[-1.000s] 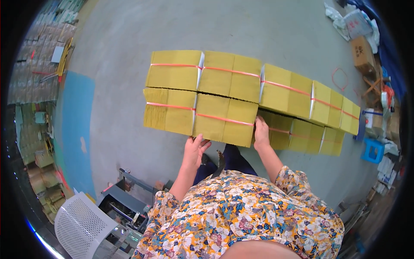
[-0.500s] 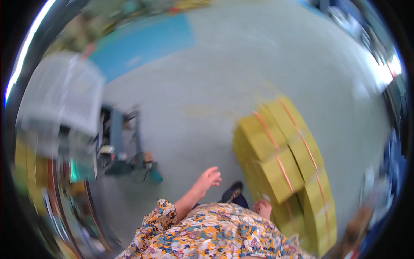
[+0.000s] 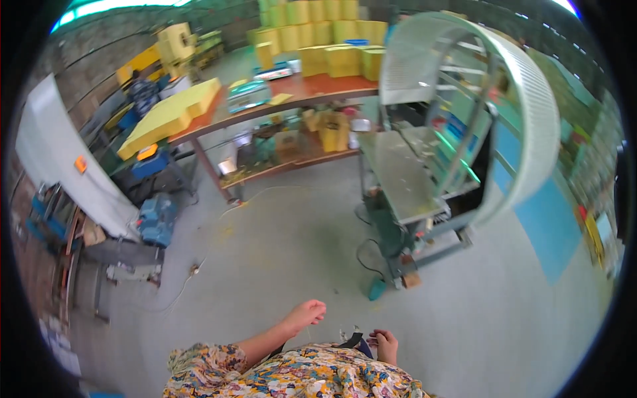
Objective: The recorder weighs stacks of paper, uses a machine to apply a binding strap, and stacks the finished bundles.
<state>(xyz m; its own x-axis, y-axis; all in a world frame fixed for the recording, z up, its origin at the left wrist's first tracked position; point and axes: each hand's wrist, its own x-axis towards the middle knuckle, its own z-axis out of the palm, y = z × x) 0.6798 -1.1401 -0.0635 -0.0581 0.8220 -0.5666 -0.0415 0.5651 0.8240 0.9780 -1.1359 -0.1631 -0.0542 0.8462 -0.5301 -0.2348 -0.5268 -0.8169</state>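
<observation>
My left hand (image 3: 306, 314) is held out over the grey floor, its fingers curled loosely together. Nothing shows in it, though a thin pale strand appears just below. Close to my body on the right is my right hand (image 3: 385, 346), its fingers bent inward. What it holds, if anything, is too small or hidden to make out. Between the hands, small shiny bits show beside a dark shoe (image 3: 352, 340), partly covered by my flowered top (image 3: 298, 375). Neither hand touches the furniture ahead.
Ahead stands a long reddish-brown workbench (image 3: 292, 95) bearing yellow blocks (image 3: 330, 62), a scale (image 3: 249, 97) and a yellow slab (image 3: 174, 114). A metal-framed machine with a curved pale guard (image 3: 541, 126) stands right, its green foot pedal (image 3: 377, 289) on the floor. Left is a blue motor (image 3: 157, 219); a cable (image 3: 182, 290) lies nearby.
My view has swung left and up, from the strapped yellow stacks to the bench and machine. The stacks have left view. My left hand's fingers have curled in from being spread.
</observation>
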